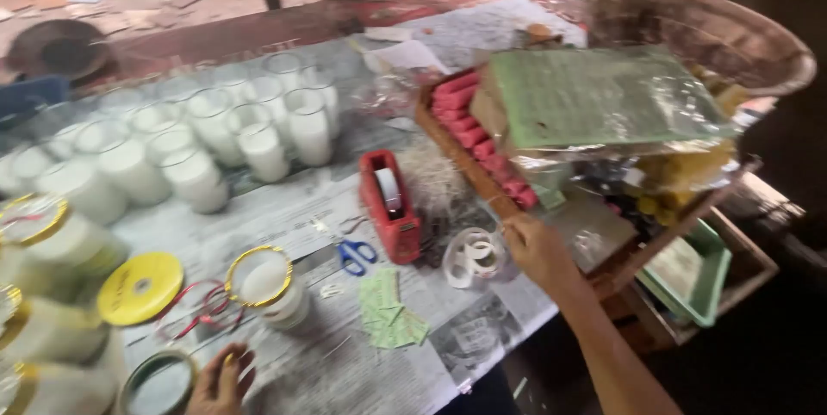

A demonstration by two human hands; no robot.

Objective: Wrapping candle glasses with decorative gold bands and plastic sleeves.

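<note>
While the right hand [536,247] reaches out to the wooden tray [448,144], fingers pinched narrow on a thin thread I can barely make out, the left hand [220,380] rests low on the newspaper-covered table [482,329], fingers loosely curled beside a gold-rimmed candle glass [159,385]. Red tape dispenser [390,204] and blue scissors [353,253] sit between.

The right hand [536,249] and its forearm are bare: no sleeve, glove, watch or bracelet shows from the fingers to the lower edge of the frame. The forearm is slim, with a narrow wrist. The left hand [220,380] is bare too, cut off by the bottom edge so only fingers and part of the palm show. Motion blur softens both, so nails and rings cannot be made out. No clothing is in view.
</note>
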